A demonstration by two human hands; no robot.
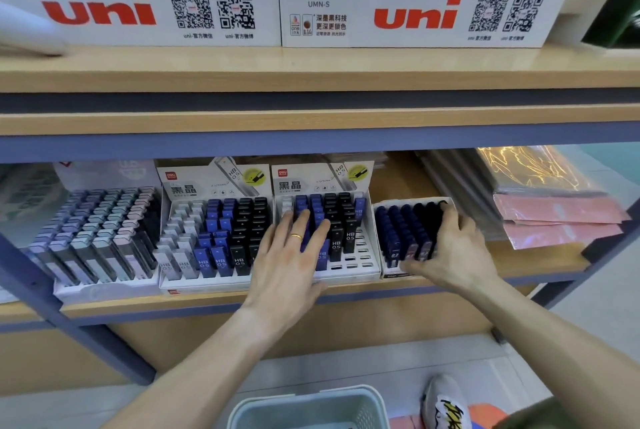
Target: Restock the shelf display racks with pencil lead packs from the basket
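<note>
Your left hand [294, 248] lies flat, fingers straight, on the middle rack [363, 238]. Your right hand [450, 248] grips the small tray [391, 266] beside it.

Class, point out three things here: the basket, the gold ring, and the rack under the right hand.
basket [370, 401]: head view, right rim.
gold ring [296, 236]: head view, band on left hand's finger.
small rack [398, 231]: head view, blue packs inside.

Upper shelf board [311, 123] low overhead, display racks [214, 220] packed, bare shelf [540, 255] rightward
</note>
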